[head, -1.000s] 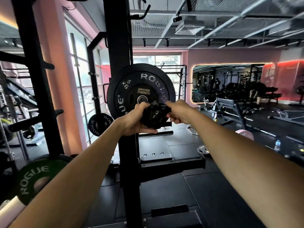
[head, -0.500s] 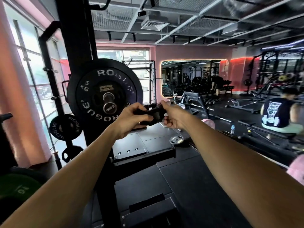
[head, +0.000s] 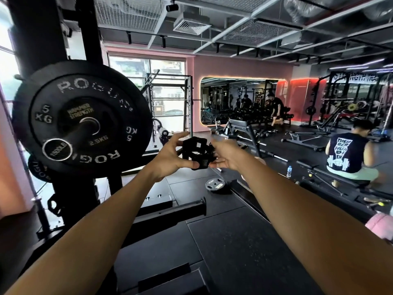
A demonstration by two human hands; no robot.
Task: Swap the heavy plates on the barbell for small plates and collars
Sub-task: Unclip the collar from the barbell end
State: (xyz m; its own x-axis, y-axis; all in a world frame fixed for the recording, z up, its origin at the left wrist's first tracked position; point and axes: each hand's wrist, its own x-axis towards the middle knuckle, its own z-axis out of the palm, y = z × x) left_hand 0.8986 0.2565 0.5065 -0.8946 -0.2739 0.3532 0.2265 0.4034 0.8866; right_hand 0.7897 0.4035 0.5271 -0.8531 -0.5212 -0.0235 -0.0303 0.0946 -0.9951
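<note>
Both hands share the grip on the black collar (head: 196, 154), left hand (head: 170, 159) and right hand (head: 227, 156) pinching it, just right of the bar end (head: 57, 149). Small plates (head: 81, 118) look loaded; this collar isn't on yet. Dark rubber floor (head: 244, 241), a loose plate (head: 215, 184) lying there, mirror (head: 238, 101) behind.

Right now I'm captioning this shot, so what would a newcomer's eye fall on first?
Probably the big black plate on the bar at left, lettered ROGUE and 5 KG. Next, the black collar held mid-frame between the left hand and right hand. At far right, a seated person faces away.
</note>
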